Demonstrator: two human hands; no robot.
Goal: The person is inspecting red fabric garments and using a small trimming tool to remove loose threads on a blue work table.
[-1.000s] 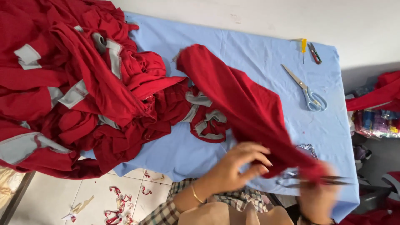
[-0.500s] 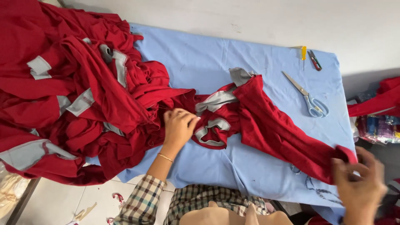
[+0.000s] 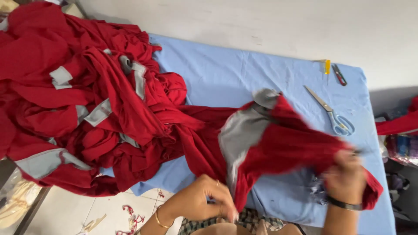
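A red garment with grey panels (image 3: 278, 139) is stretched across the light blue table cover (image 3: 226, 74) in front of me. My left hand (image 3: 204, 202), with a bangle on the wrist, grips the garment's near edge at the table's front. My right hand (image 3: 346, 178), with a dark wristband, holds the garment's right end, lifted and blurred. To the left, a big heap of red garments with grey strips (image 3: 74, 100) covers the table's left part.
Blue-handled scissors (image 3: 333, 113) lie at the right of the table. A yellow tool (image 3: 327, 66) and a small dark tool (image 3: 339, 75) lie at the far right corner. Red fabric scraps (image 3: 130, 217) litter the floor. More red cloth (image 3: 398, 124) hangs off to the right.
My left hand has come back from the heap to the table's front edge and taken the garment. The garment has been pulled right and turned, showing a grey panel.
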